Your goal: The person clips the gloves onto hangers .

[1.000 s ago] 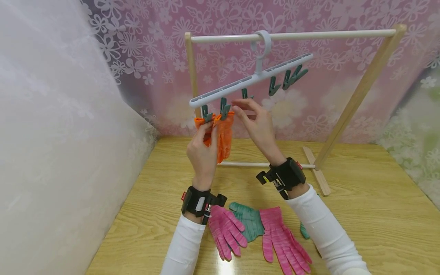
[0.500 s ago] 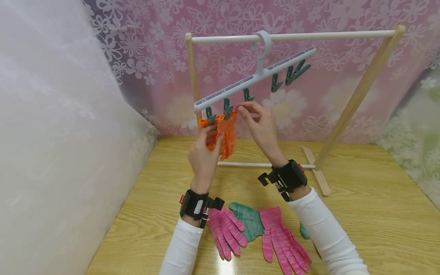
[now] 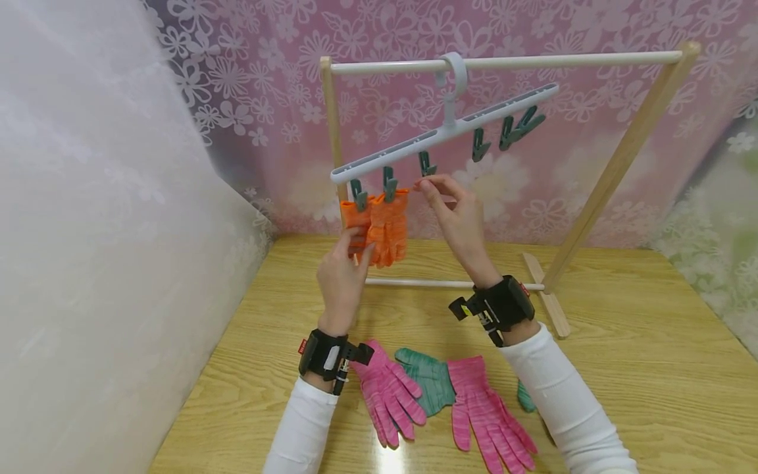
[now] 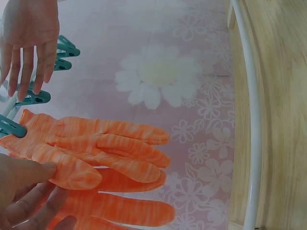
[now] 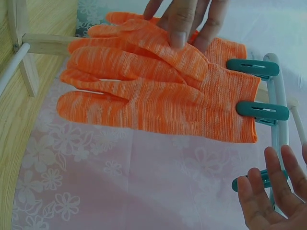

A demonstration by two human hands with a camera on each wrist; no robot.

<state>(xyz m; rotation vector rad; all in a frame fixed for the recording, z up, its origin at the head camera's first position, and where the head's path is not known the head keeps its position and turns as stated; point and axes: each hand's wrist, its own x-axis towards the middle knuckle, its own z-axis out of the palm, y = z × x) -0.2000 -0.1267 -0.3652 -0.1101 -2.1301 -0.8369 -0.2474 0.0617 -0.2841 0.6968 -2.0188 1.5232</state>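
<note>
Two orange knit gloves [image 3: 387,227] hang by their cuffs from green clips [image 3: 389,184] at the left end of a pale grey hanger [image 3: 403,150]. My left hand [image 3: 343,280] touches the gloves below their cuffs. In the left wrist view its thumb [image 4: 41,168] lies against the nearer glove's thumb, and its other fingers are by the second glove [image 4: 120,208]. My right hand [image 3: 462,220] is raised beside the gloves, below another green clip [image 3: 426,164]. The right wrist view shows that hand's fingers [image 5: 276,167] loosely extended, holding nothing.
The hanger hooks over the white bar [image 3: 562,60] of a wooden stand [image 3: 622,168]. Several clips hang along its right half. Pink gloves [image 3: 488,408] and a green glove [image 3: 429,378] lie on the wooden table [image 3: 237,395]; another green piece shows beside my right forearm.
My left hand has slid down from near the cuffs to lower on the gloves. My right hand has moved slightly right, away from the cuff. The hanger has swung a little.
</note>
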